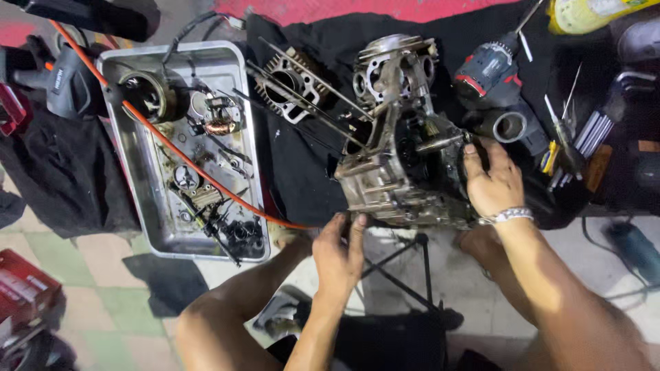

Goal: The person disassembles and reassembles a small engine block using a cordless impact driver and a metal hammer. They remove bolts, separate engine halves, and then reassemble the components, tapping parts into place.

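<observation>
A greasy metal engine block (395, 161) stands on a black cloth (302, 172) in the middle of the view. My left hand (340, 251) grips its near lower edge. My right hand (491, 182), with a metal bracelet at the wrist, presses on the block's right side. Long studs (309, 86) stick out of the block toward the upper left. A finned cylinder (292, 82) lies on the cloth behind it.
A steel tray (141, 185) at left holds several small engine parts, and an orange hose (199, 172) runs across it. A red and black power drill (491, 72), a short metal tube (510, 127), screwdrivers (560, 134) and a yellow bottle (595, 14) lie at right.
</observation>
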